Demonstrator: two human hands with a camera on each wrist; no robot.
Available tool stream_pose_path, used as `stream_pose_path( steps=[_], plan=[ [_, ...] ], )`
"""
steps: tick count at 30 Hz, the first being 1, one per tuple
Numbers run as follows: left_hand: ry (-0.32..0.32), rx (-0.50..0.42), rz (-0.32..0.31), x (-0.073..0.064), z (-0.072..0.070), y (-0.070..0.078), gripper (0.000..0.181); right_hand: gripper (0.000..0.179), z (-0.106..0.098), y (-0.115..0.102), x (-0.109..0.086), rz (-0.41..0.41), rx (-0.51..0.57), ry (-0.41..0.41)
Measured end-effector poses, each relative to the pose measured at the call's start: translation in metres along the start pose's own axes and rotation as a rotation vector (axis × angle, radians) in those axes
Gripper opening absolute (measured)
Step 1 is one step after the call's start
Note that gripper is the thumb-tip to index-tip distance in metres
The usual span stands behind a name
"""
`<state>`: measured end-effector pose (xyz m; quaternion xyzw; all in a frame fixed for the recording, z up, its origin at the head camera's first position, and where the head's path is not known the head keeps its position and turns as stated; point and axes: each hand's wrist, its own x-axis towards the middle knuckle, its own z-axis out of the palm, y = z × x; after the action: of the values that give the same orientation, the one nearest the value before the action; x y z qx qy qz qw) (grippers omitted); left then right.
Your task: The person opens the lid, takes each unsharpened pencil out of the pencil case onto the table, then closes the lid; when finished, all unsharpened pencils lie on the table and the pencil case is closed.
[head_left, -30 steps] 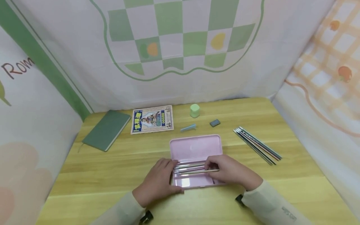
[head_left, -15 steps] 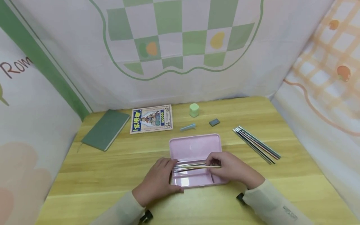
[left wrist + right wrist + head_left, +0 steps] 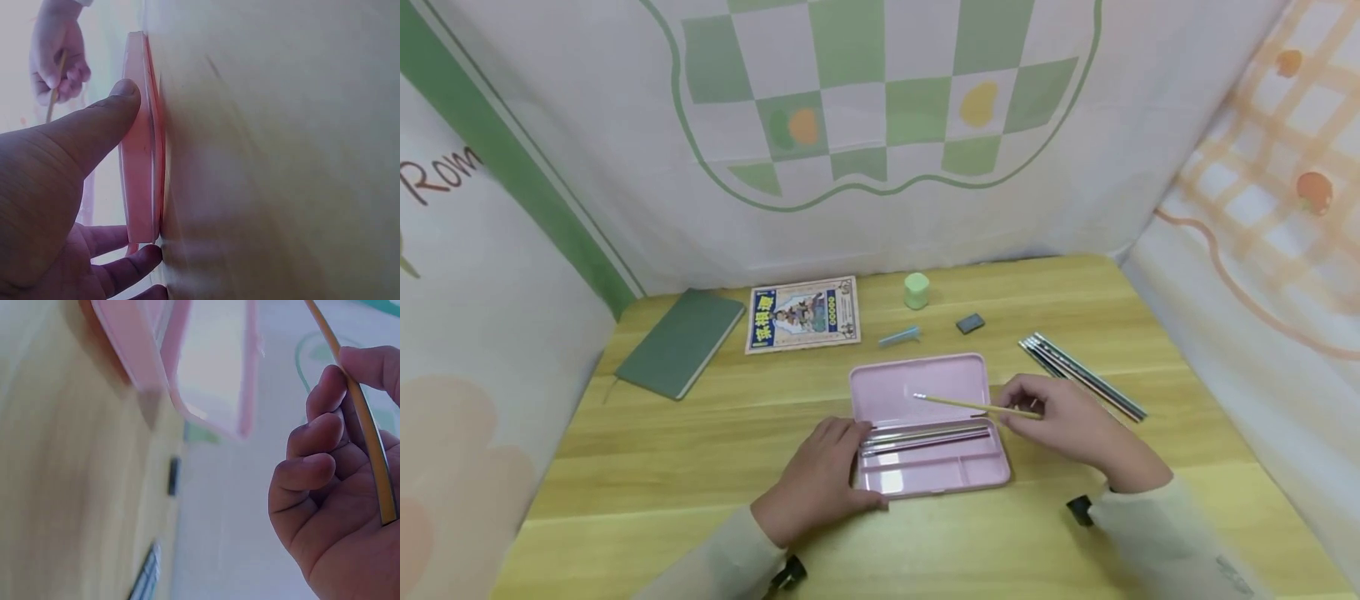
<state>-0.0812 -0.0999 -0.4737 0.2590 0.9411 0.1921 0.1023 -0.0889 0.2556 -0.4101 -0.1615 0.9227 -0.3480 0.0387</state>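
Observation:
The open pink pencil case (image 3: 913, 482) lies in front of me, lid folded back, with several pencils (image 3: 940, 437) in its long compartment. My left hand (image 3: 815, 468) grips the case's left end; the left wrist view has the thumb (image 3: 128, 90) on its front wall and the fingers around the end. Between thumb and fingertips my right hand (image 3: 1071, 421) pinches a yellow pencil (image 3: 951, 402), raised over the case's right side, its silvery end pointing left across the lid. The right wrist view shows the pencil's other end (image 3: 378, 469) crossing the palm.
A bundle of dark pencils (image 3: 1101, 385) lies right of the case, partly behind my right hand. Along the back are a green notebook (image 3: 681, 343), a comic-style booklet (image 3: 805, 315), a light green block-shaped item (image 3: 916, 291), a small blue item (image 3: 899, 337) and a dark eraser (image 3: 970, 323).
My right hand has lifted the yellow pencil out of the case and moved right and away from me with it. My left hand has stayed on the case.

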Motion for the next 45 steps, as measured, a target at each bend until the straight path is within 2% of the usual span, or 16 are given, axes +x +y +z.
stream_pose_path(
  steps=[7, 24, 33, 40, 45],
  plan=[
    [-0.009, -0.004, -0.004, 0.000, 0.000, 0.000, 0.108, 0.009, -0.022, 0.014, -0.011, 0.055, -0.035, 0.082],
    [-0.026, -0.006, -0.018, 0.000, 0.000, 0.001, 0.108, 0.007, -0.040, 0.044, -0.021, 0.108, -0.030, 0.180],
    [-0.023, -0.007, -0.014, 0.000, -0.001, 0.002, 0.109, 0.018, -0.050, 0.078, -0.026, 0.202, -0.037, 0.237],
    [-0.015, 0.001, -0.008, -0.001, -0.001, 0.001, 0.108, 0.033, -0.056, 0.105, -0.028, 0.330, -0.046, 0.259],
    [-0.014, -0.002, -0.010, -0.001, -0.001, 0.001, 0.108, 0.036, -0.059, 0.119, -0.029, 0.365, -0.048, 0.267]
  ],
)
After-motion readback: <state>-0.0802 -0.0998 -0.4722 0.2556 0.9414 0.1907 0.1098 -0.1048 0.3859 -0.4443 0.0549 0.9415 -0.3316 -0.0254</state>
